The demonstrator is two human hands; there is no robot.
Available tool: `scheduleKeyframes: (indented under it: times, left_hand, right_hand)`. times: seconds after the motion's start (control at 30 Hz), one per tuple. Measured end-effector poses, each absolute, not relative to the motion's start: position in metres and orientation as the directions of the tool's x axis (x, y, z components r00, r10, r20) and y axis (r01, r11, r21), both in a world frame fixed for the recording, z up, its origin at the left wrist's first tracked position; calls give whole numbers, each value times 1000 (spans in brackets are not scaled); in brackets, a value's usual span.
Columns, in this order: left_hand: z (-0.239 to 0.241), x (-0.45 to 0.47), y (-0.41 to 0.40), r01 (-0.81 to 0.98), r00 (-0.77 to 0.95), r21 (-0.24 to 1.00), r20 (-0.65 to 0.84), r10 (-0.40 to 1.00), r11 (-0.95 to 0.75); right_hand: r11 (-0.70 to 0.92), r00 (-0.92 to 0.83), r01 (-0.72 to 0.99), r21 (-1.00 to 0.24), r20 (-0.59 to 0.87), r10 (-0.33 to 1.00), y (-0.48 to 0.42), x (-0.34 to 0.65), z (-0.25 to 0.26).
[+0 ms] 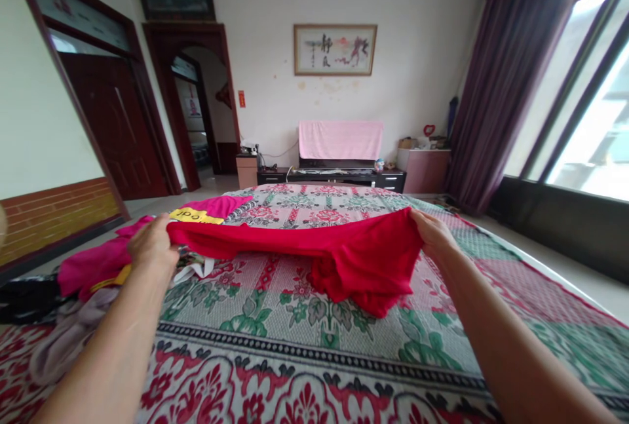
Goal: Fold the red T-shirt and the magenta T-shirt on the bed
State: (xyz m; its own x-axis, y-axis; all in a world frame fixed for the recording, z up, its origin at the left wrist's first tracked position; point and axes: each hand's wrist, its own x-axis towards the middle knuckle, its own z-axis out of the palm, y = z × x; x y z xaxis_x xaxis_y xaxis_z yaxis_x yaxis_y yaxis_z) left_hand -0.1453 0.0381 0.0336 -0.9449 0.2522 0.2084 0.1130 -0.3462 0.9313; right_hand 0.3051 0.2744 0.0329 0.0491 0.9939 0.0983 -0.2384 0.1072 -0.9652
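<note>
A red garment [344, 250] is stretched between both my hands above a bed. My left hand [152, 244] is closed on its left end. My right hand [432, 231] is closed on its right end. The middle of the garment sags and its lower folds touch the flower-patterned bedspread [275, 339]. Both my bare forearms reach in from the bottom of the view.
A heap of clothes lies at the bed's left side: a pink garment with a yellow patch [206, 211], a grey one [69, 332]. Beyond the bed stand a low dark cabinet [334, 178] under a pink cloth, dark doors on the left and a big window with curtains on the right.
</note>
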Motion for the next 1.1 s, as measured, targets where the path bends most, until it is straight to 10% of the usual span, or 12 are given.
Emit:
scheduleKeyframes:
  times: [0.07,0.17,0.33,0.63,0.77,0.87,0.97,1.1]
  left_hand:
    - [38,-131,37,374,-916,922,384,115,-99]
    - [35,-91,48,681,-701,718,583,411,143]
    - [7,-1,81,888,-109,432,532,840,-158]
    - [0,77,112,957,265,-22,461,847,-288]
    - [-13,84,126,921,263,135,473,841,-364]
    - [-17,72,133,767,75,515,520,851,-382]
    - [-9,49,132,350,-303,886,414,858,-304]
    - [5,22,126,-145,-574,945,162,802,-295]
  right_hand:
    - [94,-21,-290,-952,105,994,268,299,40]
    - [115,-94,-340,-933,156,983,257,287,47]
    - [178,-137,-323,-930,232,963,243,274,51]
    - [228,-119,-293,-928,272,955,248,278,53]
    - [237,-140,-289,-928,285,948,249,281,54]
    - [246,-162,-296,-923,302,940,249,283,55]
    - [261,-170,-305,-916,322,931,251,285,54]
    - [247,-206,-291,-924,312,927,252,286,53]
